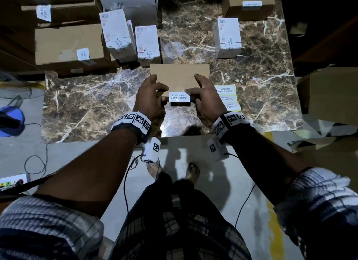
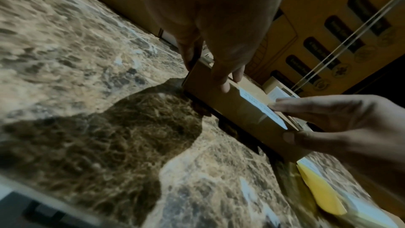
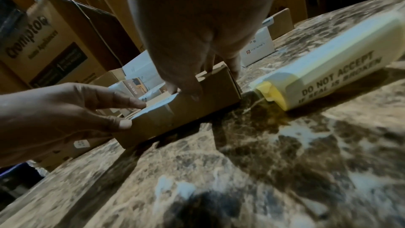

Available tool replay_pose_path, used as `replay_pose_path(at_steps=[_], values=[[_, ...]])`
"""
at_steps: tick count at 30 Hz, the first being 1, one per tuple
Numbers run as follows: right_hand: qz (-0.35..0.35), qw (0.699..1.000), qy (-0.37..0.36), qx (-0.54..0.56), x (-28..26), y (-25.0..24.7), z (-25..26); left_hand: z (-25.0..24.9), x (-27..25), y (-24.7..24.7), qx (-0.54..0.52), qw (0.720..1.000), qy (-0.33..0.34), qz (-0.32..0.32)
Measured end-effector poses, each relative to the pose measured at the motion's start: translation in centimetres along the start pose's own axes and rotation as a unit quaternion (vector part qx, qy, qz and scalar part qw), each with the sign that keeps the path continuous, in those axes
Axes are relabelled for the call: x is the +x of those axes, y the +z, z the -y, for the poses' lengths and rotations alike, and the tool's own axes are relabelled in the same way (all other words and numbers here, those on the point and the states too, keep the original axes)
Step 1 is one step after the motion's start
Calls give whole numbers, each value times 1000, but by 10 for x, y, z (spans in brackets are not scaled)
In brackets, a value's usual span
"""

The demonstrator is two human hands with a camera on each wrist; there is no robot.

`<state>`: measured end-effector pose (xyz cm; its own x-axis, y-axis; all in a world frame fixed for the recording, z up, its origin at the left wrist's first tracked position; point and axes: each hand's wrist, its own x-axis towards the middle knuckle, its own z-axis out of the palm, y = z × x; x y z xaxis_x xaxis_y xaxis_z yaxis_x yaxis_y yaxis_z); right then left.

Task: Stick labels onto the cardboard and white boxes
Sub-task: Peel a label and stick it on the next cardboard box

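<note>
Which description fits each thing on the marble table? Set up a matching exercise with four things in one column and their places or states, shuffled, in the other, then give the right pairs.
Things
1. flat cardboard box
2. white seal label
3. yellow-backed label sheet
4. lone white box

Places or states
A. lies on the table beside the right hand
B. stands upright on the far right part of the table
C. sits over the box's near edge, between both hands
D. held at both ends by the left hand and the right hand

Pairs: 1-D, 2-C, 3-A, 4-B
</note>
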<state>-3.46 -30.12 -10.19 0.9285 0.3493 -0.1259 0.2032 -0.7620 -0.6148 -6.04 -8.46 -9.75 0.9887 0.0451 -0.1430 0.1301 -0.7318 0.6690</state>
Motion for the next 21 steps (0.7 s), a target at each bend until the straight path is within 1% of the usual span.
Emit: replay_pose_path(at_steps=[2,7,9,12,16,19,21], values=[[8,1000,-15,-3,0,-7,6,-2,-3,-7,6,1000,11,-7],[7,1000,-15,12,8,-47,30,-26,-4,-41,13,994,76,-75],[17,1000,-18,3,15,-62,36,-36,-1,-52,21,995,61,-76],[32,999,-33,-12,22,-71,36,-44,7,-58,43,997,22,-61],[40,999,-8,19,24,-65,30,-44,12,-57,66,996,-22,-52],[20,999,9,33,23,-60,32,-42,14,-55,56,997,-41,-45],[-5,1000,4,28,22,-60,34,-41,18,-55,47,997,-48,-35]])
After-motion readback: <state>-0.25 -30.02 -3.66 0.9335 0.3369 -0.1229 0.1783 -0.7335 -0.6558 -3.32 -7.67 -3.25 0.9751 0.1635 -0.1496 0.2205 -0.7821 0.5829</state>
